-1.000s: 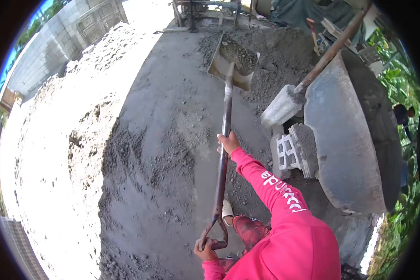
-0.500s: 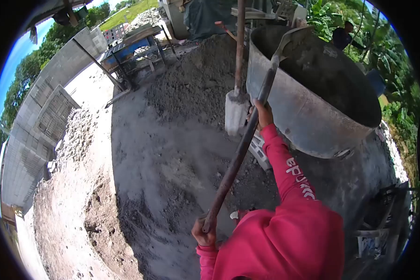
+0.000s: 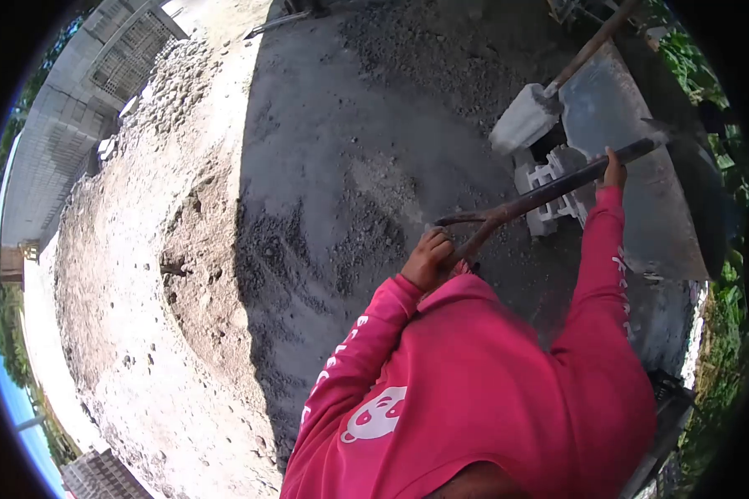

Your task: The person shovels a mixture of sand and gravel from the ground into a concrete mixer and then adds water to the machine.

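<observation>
Here I am on the feed, with both hands closed and the long shovel (image 3: 549, 195) slanting across my view. My left hand (image 3: 431, 259) is down by the forked grip at the near end, fingers folded shut around it, though the hand itself hides part of the hold. My right hand (image 3: 612, 170) is wrapped round the dark shaft farther up, thumb side uppermost.

The far end of the shaft reaches over the rim of the big metal tub (image 3: 657, 229). Out there it turns blurred and dark, so I can't tell how the blade sits or whether it carries anything. I read this as the shovel being worked at the tub's edge. Holding it here calls for a firm left hand on the grip and a steady right hand guiding the shaft, with care not to knock the rim.

Just beside the tub, a second shovel (image 3: 524, 121) stands blade down, caked pale grey, its wooden handle tilted up to the right. A hollow concrete block (image 3: 571, 158) lies near that blade, partly behind my shaft. Loose gravel (image 3: 441, 50) spreads beyond on the shaded ground (image 3: 316, 158), and the block wall (image 3: 58, 108) runs along the left.
</observation>
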{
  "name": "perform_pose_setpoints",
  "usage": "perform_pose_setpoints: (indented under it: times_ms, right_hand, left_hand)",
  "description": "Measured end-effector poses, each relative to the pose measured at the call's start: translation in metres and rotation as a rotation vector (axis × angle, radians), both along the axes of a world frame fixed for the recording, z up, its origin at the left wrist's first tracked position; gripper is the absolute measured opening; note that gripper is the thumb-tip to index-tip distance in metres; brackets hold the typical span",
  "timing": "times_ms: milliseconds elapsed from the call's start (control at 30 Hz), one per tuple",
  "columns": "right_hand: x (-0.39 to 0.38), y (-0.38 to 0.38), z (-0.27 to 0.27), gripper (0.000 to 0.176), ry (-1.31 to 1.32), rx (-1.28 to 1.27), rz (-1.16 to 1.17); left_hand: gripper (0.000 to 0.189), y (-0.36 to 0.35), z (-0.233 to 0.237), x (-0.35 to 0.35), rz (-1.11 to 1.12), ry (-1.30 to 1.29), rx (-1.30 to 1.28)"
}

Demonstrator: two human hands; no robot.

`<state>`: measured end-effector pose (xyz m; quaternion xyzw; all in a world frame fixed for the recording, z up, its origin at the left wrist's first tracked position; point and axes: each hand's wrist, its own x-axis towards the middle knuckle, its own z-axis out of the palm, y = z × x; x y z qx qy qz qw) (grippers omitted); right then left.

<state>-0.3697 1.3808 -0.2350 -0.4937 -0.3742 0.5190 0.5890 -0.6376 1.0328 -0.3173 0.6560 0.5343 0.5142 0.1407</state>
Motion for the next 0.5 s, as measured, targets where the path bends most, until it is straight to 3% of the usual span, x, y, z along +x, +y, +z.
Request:
perform_pose_setpoints:
  times_ms: [100, 233, 267, 300, 333, 400, 500]
  right_hand:
    - [-0.010, -0.004, -0.009, 0.026, -0.050, 0.020, -0.014]
    - [-0.080, -0.044, 0.010, 0.024, 0.015, -0.004, -0.111]
    - [-0.091, -0.039, 0.003, 0.024, 0.243, 0.039, -0.123]
    - [-0.101, -0.038, -0.005, 0.025, 0.469, 0.086, -0.147]
    - [-0.119, -0.034, -0.017, 0.025, 0.467, 0.079, -0.187]
    - [-0.163, -0.029, -0.054, 0.023, 0.387, -0.165, -0.268]
    - [-0.229, -0.015, -0.132, 0.022, 0.338, -0.405, -0.315]
  left_hand:
    - [0.017, 0.004, -0.019, -0.051, -0.022, -0.076, 0.087]
    - [0.016, 0.015, -0.023, -0.133, -0.105, -0.088, 0.059]
    - [0.016, 0.017, -0.035, -0.154, -0.124, -0.095, 0.035]
    - [0.017, 0.017, -0.041, -0.175, -0.051, -0.180, -0.090]
    - [0.018, 0.024, -0.047, -0.202, 0.013, -0.252, -0.206]
    - [0.018, 0.031, -0.063, -0.244, 0.189, -0.629, -0.487]
    - [0.014, 0.042, -0.053, -0.330, 0.331, -0.571, -0.629]
